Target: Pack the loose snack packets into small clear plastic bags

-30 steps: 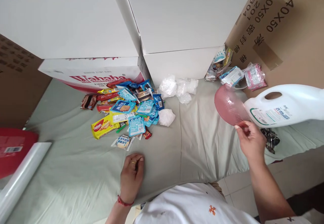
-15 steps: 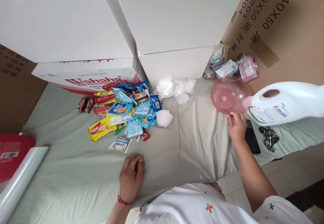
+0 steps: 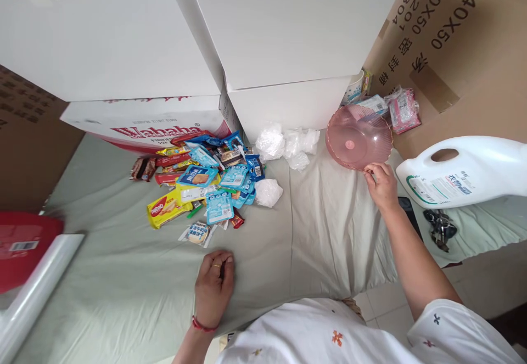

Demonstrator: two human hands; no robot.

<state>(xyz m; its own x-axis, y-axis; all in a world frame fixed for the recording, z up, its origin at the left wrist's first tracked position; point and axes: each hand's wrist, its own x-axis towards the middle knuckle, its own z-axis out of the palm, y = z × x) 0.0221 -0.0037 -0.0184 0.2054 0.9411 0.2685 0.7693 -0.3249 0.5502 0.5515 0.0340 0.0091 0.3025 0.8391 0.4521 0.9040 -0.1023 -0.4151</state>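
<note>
My right hand [image 3: 381, 187] pinches the near rim of a pink see-through plastic bowl [image 3: 349, 145], held tilted with its inside toward me. My left hand [image 3: 213, 280], with a ring and a red cord bracelet, rests on the sheet with its fingers curled in; nothing shows in it. Just beyond the left hand lies a wrapped biscuit [image 3: 198, 234]. Behind that is a heap of packaged snacks, with blue packets [image 3: 219, 207] and a yellow nabati packet [image 3: 161, 209]. Crumpled clear plastic bags [image 3: 269, 141] and a whitish bundle [image 3: 268, 192] lie beside the heap.
A white detergent bottle [image 3: 465, 172] lies on its side at the right, near keys [image 3: 440, 229] and a black phone [image 3: 405, 206]. White boxes [image 3: 288, 106] and cardboard [image 3: 473, 67] wall the back and right. A pink packet [image 3: 404, 111] and a red object [image 3: 24, 243] are farther out.
My right hand has moved the pink bowl left and slightly up, away from the detergent bottle, turning its opening more toward me. My left hand has stayed still.
</note>
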